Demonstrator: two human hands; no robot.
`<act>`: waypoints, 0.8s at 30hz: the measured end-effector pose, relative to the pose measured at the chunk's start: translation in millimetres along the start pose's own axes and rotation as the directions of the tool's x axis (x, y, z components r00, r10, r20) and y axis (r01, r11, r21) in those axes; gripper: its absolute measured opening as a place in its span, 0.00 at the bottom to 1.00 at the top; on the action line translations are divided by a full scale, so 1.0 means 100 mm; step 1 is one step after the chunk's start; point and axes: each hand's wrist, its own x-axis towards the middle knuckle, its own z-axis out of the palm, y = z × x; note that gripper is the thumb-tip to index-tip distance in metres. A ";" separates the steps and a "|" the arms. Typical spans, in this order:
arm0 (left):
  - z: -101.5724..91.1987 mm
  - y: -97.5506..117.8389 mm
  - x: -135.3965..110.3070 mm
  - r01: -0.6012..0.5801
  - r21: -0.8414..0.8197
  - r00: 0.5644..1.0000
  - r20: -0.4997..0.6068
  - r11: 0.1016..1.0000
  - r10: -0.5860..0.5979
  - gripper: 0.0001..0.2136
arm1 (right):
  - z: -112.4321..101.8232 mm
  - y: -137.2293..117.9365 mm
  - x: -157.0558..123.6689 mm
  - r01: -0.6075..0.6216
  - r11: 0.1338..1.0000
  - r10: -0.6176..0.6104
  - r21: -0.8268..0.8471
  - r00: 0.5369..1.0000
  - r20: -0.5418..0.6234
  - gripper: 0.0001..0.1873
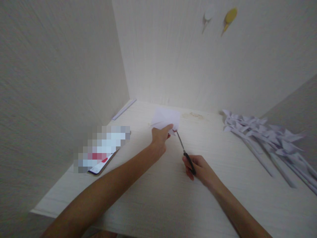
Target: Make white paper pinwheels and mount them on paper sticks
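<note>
Both forearms come in from the near edge, where the frame cuts them off. The right hand [201, 169] is closed around the handles of the black-handled metal scissors [186, 155], and its fingers hide most of the loops. The scissors' long axis runs from that hand away and slightly left, with the blades pointing at the paper. Their tips vanish at the paper's near edge, and whether the blades are parted is too fine to tell.

Just beyond, the left hand [161, 136] is pinched on the near edge of the sheet of white paper [166, 117], with the fingers beneath out of sight. The sheet is near the middle of the pale wooden tabletop [153, 191], toward the far wall.

To the left, a flat rectangular object [99, 167] is mostly masked by pixel blocks. To the right, a pile of folded white paper pinwheels [267, 142] blurs and runs off the frame. A thin white strip [123, 109] lies at the far left. High on the far wall, a yellow shape [230, 18] is too smeared to identify.
</note>
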 end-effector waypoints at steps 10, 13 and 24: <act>0.00 0.01 0.00 0.011 0.002 1.000 -0.028 1.000 -0.011 0.12 | -0.01 0.02 -0.01 -0.022 0.999 0.022 -0.034 1.000 -0.010 0.25; 0.00 0.01 -0.01 0.011 0.005 0.999 -0.033 1.000 -0.011 0.12 | -0.01 0.02 -0.01 -0.032 0.999 0.031 -0.037 0.999 -0.014 0.24; -0.01 0.00 0.01 0.015 0.017 0.999 -0.036 1.000 -0.015 0.12 | -0.01 0.01 -0.01 -0.044 0.997 0.043 -0.067 0.999 -0.016 0.25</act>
